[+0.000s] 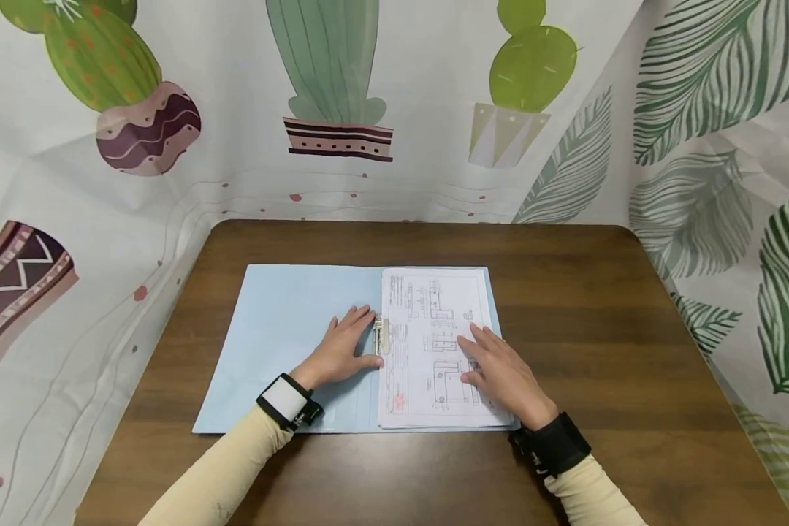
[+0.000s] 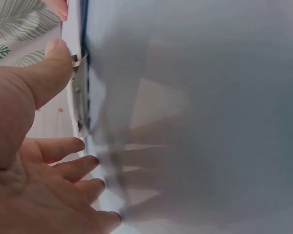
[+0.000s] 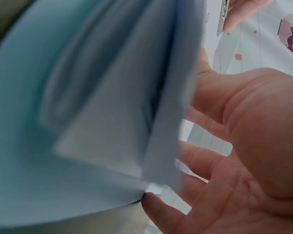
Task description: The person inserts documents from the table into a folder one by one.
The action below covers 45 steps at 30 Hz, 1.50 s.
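Note:
A light blue folder (image 1: 289, 314) lies spread on the table, with a stack of printed drawing sheets (image 1: 414, 394) on its right side. At its spine sits a metal clip (image 1: 382, 336) over the left edge of the sheets. My left hand (image 1: 342, 349) rests around the clip, fingertips at its upper end and thumb at its lower end; the left wrist view shows the clip (image 2: 80, 97) beside the thumb. On the right half of the top sheet lies my right hand (image 1: 502, 369), fingers spread. In the right wrist view, curled sheet corners (image 3: 112, 112) stand off the folder near the fingers.
The brown wooden table (image 1: 598, 307) extends beyond the folder on all sides. Behind it and along both sides hangs white cloth (image 1: 434, 183) printed with cacti and leaves. Each wrist wears a black strap (image 1: 555, 446).

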Tool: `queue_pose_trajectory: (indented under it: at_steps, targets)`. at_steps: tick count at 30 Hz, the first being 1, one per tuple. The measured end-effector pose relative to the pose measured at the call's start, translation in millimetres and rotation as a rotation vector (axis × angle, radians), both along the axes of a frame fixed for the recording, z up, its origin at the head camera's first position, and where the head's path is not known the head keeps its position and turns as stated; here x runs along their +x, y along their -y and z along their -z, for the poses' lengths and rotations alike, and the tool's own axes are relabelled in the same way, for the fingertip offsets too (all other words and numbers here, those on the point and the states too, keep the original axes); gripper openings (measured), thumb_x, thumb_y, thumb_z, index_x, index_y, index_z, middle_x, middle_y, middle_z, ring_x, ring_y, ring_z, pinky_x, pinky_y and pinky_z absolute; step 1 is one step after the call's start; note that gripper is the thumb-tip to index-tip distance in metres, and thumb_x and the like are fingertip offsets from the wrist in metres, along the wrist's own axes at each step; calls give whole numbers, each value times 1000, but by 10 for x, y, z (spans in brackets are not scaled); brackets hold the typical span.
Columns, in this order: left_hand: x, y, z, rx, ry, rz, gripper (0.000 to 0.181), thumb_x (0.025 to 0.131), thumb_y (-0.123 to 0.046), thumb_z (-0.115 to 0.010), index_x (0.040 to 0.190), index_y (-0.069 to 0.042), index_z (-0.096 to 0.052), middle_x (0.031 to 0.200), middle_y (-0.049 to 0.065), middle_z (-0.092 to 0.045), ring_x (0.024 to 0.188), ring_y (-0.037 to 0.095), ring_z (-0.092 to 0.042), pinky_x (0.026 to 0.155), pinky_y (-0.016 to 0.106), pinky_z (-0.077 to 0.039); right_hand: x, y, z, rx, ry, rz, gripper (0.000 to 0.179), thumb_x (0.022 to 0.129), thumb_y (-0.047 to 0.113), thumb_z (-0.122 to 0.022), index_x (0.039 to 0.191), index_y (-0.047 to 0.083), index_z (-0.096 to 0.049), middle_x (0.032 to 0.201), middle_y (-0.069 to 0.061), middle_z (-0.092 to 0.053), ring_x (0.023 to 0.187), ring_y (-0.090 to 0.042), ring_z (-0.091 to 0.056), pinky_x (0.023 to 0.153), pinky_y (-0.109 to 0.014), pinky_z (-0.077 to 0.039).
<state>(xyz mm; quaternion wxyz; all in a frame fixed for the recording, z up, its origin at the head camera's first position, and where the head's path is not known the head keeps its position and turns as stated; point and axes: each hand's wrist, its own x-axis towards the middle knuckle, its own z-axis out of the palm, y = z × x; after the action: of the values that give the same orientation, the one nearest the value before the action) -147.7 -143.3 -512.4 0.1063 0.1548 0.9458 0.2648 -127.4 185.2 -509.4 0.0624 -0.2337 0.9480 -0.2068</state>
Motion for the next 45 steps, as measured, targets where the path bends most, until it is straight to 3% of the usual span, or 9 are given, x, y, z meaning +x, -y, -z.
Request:
queue_pose_trajectory:
  at_steps: [6, 15, 22, 27, 29, 33, 39, 42, 45]
  targets:
    - [58, 220, -123, 9, -63, -109, 89, 92, -39, -77, 158, 1, -33, 165, 23, -28, 153, 46, -17, 117, 70, -6, 12, -6, 10, 1, -5, 1, 72, 86, 23, -84, 149, 4, -54, 162, -22, -36, 151, -43, -29, 117, -60, -28]
    - [305, 1070, -251, -134, -129, -358, 71, 101, -29, -65, 152, 11, -37, 156, 41, -29, 142, 60, -28, 107, 77, -23, 29, -1, 35, 5, 9, 2, 71, 87, 23, -83, 149, 3, -54, 162, -23, -36, 150, -44, -29, 117, -60, -27]
    - [513, 1622, -271, -135, -13, -503, 72, 104, -24, -58, 150, 22, -25, 144, 50, -34, 128, 68, -36, 101, 72, -35, 52, -5, 24, 18, 24, 19, 70, 88, 22, -82, 149, 4, -54, 162, -22, -35, 151, -43, -28, 117, -60, -26]
    - [564, 1776, -305, -141, 12, -543, 65, 99, -17, -65, 143, 22, -38, 112, 37, -66, 98, 50, -67, 78, 59, -53, 61, -8, 29, 8, 26, 25, 70, 87, 22, -83, 149, 5, -54, 162, -21, -35, 151, -42, -28, 118, -60, -26]
    - [560, 1817, -361, -149, 12, -545, 59, 96, -15, -69, 137, 20, -48, 97, 30, -70, 84, 42, -69, 68, 53, -54, 62, -9, 33, 4, 23, 21, 71, 87, 22, -83, 149, 5, -54, 162, -22, -36, 151, -43, -28, 117, -61, -26]
    - [521, 1906, -570, -116, 27, -492, 46, 93, -17, -74, 124, 16, -63, 91, 22, -74, 77, 35, -71, 63, 44, -55, 56, -15, 33, -4, 28, 23, 70, 87, 23, -82, 149, 5, -54, 163, -21, -35, 151, -43, -28, 118, -61, -25]
    - [501, 1920, -1095, 58, 66, -369, 42, 100, -18, -69, 127, 12, -63, 78, 6, -74, 61, 22, -69, 57, 32, -53, 41, -26, 16, 0, 15, 19, 70, 88, 22, -82, 149, 4, -53, 162, -22, -35, 151, -43, -28, 118, -60, -26]
    - [526, 1812, -1353, 146, 52, -302, 45, 105, -22, -63, 136, 11, -58, 79, 8, -72, 63, 20, -69, 62, 32, -56, 33, -28, 3, -6, 16, 21, 70, 88, 22, -82, 149, 4, -53, 162, -22, -35, 151, -43, -27, 118, -60, -25]
    - [548, 1614, -1513, 215, -29, -242, 45, 108, -24, -57, 142, 5, -55, 95, 15, -73, 71, 15, -71, 66, 32, -59, 29, -34, -2, -15, 23, 20, 70, 88, 22, -82, 149, 4, -53, 163, -22, -34, 152, -43, -27, 118, -61, -25]
